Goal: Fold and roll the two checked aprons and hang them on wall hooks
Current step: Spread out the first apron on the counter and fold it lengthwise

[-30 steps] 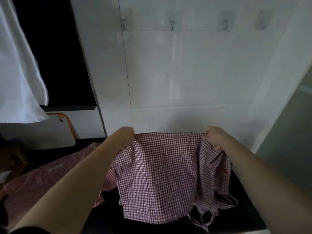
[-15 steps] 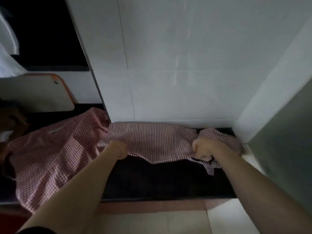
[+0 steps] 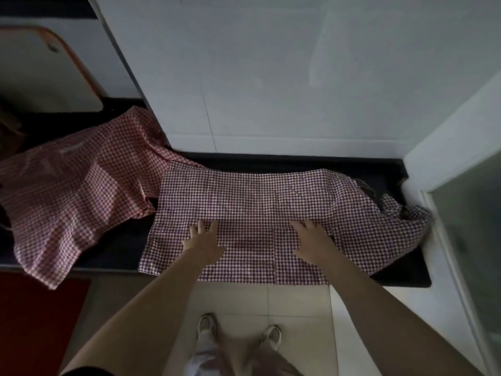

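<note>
A red-and-white checked apron [image 3: 260, 202] lies spread flat on the dark countertop [image 3: 401, 275], its near edge hanging slightly over the front. My left hand [image 3: 203, 242] and my right hand [image 3: 311, 240] lie flat on it with fingers spread, palms down near the front edge. The apron's right end is bunched against the side wall. A second checked apron [image 3: 73, 194] lies crumpled on the counter to the left, one corner drooping over the edge. No wall hooks are in view.
A white tiled wall [image 3: 271, 77] rises directly behind the counter. A white board with an orange rim [image 3: 46, 69] leans at the back left. A glass panel [image 3: 471, 226] stands at the right. Pale floor tiles and my shoes [image 3: 206, 324] are below.
The apron went from held up by its top corners to lying flat on the counter. Both hands let go of it and now press it flat. My view tilted downward.
</note>
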Demonstrator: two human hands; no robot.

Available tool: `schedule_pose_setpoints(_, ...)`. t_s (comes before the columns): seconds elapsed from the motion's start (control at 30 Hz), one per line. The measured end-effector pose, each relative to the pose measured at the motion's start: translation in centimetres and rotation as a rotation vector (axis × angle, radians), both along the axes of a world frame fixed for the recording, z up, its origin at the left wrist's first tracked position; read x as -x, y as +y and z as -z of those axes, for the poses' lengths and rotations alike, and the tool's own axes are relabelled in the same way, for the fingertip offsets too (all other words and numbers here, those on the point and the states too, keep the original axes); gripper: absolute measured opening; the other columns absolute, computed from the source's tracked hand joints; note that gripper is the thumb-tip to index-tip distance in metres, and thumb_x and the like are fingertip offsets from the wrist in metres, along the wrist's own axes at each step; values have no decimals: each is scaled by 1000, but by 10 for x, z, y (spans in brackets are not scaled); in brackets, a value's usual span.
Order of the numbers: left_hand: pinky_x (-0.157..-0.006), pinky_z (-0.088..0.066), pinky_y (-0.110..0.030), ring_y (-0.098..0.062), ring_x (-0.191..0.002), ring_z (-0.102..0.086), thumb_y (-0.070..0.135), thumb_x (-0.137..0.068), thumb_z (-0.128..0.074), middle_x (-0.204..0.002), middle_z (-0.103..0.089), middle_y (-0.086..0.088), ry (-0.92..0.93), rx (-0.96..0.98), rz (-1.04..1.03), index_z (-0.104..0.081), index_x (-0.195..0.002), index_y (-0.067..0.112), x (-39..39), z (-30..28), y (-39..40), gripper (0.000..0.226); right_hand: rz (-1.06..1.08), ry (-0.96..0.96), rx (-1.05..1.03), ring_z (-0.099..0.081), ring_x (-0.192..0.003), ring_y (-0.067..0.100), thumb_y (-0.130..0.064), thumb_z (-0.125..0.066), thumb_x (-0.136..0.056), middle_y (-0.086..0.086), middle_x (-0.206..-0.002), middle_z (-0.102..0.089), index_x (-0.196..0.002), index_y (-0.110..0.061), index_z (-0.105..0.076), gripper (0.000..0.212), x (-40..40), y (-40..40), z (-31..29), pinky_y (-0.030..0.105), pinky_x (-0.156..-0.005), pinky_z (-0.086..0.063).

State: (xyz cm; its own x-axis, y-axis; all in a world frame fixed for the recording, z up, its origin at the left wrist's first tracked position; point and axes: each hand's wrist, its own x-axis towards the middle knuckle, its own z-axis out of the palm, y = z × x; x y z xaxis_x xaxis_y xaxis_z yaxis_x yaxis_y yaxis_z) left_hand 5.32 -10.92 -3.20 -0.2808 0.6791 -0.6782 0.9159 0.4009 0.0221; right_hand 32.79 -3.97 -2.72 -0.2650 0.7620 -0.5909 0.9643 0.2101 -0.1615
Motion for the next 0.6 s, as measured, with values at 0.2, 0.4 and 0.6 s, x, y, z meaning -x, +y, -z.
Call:
schedule_pose_setpoints(0.2, -108, -37, -45, -29, -129, -47, 44, -95, -46, -148, -43, -6, -4, -153, -23, -34, -149, 24, 21, -15, 20, 59, -14, -294, 68, -47, -125, 30, -42, -48, -94, 9, -142, -44, -140, -17, -46, 52, 39, 21, -9, 50, -107, -38)
schedule_pose_setpoints(0.4, -94, -45, -43, -28, -119, -48, 23, -94, -45, -134, -47, -7, 18, -337, -121, -56, -126, 15, 66, -25, 39, 34, -33, -20, -239, -46, -121, 25, -21, -53, -93, 8, -132, -48, -127, -14, -51, 36, 91, 36, -17, 41, -101, -40)
schedule_pose_setpoints(0.6, -104, -36, -43, -26, -133, -34, 14, -93, -45, -148, -37, -4, -39, -464, 18, -44, -140, 17, 119, -21, 79, 48, -48, 135, -287, -51, -118, 22, -21, -59, -90, 5, -128, -55, -124, -14, -52, 36, 161, 64, -15, 38, -99, -44)
